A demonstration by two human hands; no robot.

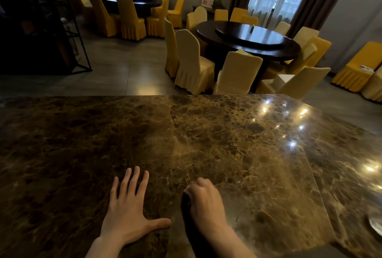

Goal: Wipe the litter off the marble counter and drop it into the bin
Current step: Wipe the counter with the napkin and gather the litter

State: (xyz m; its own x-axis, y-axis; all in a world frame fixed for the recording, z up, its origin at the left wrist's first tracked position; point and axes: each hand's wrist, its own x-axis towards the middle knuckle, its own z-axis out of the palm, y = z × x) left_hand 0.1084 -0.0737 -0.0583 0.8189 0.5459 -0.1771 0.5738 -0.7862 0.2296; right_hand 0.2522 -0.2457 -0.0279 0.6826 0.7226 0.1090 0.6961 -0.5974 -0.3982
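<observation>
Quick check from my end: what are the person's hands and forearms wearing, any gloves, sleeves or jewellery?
Nothing visible. The left hand and right hand are bare, without gloves, rings or a watch. Both forearms are uncovered to the bottom edge of the picture, so no sleeve shows. The right hand is slightly blurred.

The brown veined marble counter [227, 133] is polished glossy, mirroring lamps; the yellow pleated chair covers [192, 65] look like matt cloth
</observation>
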